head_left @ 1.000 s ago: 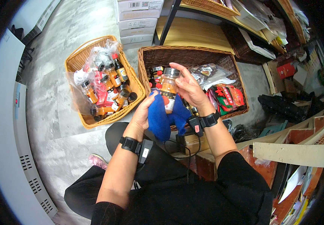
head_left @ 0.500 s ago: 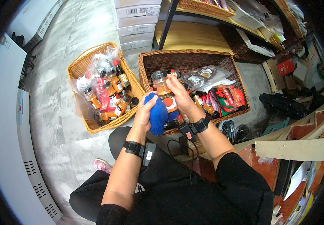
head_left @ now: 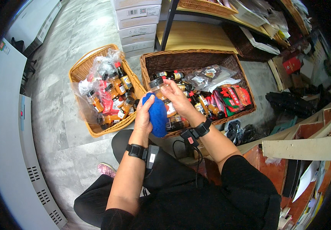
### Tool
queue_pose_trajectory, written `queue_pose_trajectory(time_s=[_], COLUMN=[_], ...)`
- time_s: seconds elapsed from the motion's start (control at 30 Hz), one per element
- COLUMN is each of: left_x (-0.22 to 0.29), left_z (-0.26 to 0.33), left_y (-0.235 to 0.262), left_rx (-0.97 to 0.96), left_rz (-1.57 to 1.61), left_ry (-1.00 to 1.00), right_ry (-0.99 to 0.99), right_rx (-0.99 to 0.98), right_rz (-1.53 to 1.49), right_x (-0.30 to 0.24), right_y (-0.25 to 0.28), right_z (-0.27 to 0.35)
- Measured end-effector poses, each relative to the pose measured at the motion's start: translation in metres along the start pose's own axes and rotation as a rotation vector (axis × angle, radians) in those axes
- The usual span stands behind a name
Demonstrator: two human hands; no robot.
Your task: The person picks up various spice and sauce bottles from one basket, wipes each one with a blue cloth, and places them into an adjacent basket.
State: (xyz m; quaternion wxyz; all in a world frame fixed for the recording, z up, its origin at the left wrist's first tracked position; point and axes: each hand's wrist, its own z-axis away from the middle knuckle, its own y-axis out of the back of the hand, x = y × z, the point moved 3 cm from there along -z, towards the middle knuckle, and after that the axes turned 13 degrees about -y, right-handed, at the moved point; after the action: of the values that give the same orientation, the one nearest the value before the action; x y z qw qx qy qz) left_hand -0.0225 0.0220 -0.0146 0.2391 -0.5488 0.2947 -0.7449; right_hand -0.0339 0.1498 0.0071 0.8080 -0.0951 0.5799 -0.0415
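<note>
My right hand [head_left: 177, 100] grips a clear glass jar [head_left: 161, 91] with orange contents, held over the near edge of the dark wicker basket [head_left: 196, 59]. My left hand [head_left: 144, 115] holds a blue cloth [head_left: 158, 114] pressed against the jar's side. Both wrists wear black bands, and a cable hangs from the right one. Below the hands are my dark-clothed knees.
A light wicker basket [head_left: 82, 69] on the left holds several sauce bottles in clear bags. The dark basket holds bottles, packets and a red pouch [head_left: 230, 97]. White cartons [head_left: 136, 23] are stacked behind, beside a wooden shelf [head_left: 196, 36]. Cardboard and clutter lie on the right.
The jar and cloth have come down and nearer to me. The cloth, loosely hanging a second ago, is now bunched against the jar.
</note>
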Motion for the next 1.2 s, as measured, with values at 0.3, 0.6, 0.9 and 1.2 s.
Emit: queue_pose_trajectory(time_s=[0.3, 0.6, 0.9, 1.2], left_x=[-0.003, -0.001, 0.003, 0.004], left_z=[-0.004, -0.006, -0.004, -0.010], left_y=[0.008, 0.012, 0.013, 0.006], left_rx=[0.003, 0.050, 0.067, 0.063], left_rz=[0.048, 0.112, 0.140, 0.086], left_ry=[-0.020, 0.028, 0.044, -0.202], right_ry=[-0.030, 0.002, 0.010, 0.095], right_rx=[-0.054, 0.023, 0.088, 0.032], right_rz=[0.033, 0.037, 0.032, 0.329], right_x=[0.003, 0.015, 0.024, 0.039], right_y=[0.004, 0.004, 0.004, -0.002], right_z=[-0.006, -0.009, -0.012, 0.006])
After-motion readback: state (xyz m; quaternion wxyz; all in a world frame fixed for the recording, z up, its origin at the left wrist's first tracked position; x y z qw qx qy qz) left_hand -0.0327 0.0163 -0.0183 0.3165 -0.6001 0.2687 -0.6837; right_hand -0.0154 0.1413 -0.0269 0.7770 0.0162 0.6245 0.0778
